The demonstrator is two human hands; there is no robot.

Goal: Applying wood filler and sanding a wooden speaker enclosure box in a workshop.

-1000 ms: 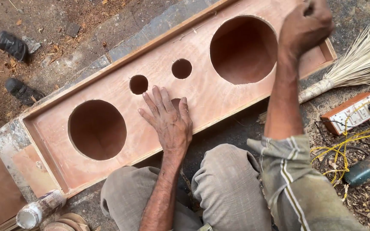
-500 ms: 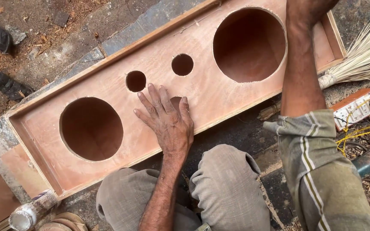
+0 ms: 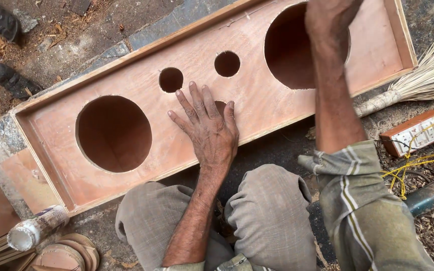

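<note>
Underneath — left hand (image 3: 209, 131) flat on plywood panel (image 3: 257, 98) — round cutouts, raised rim.

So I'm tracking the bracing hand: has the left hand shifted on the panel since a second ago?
No. The left hand stays flat on the wooden panel, fingers beside the same small hole.

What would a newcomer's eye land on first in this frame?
The long plywood panel lying slantwise across the ground, cut with two large round holes, one at the left and one at the upper right, and small holes between them. The left hand lies flat on the panel's middle, fingers spread, partly covering one small hole. The right hand is raised at the top edge, over the right large hole; a broom lies at the right.
</note>
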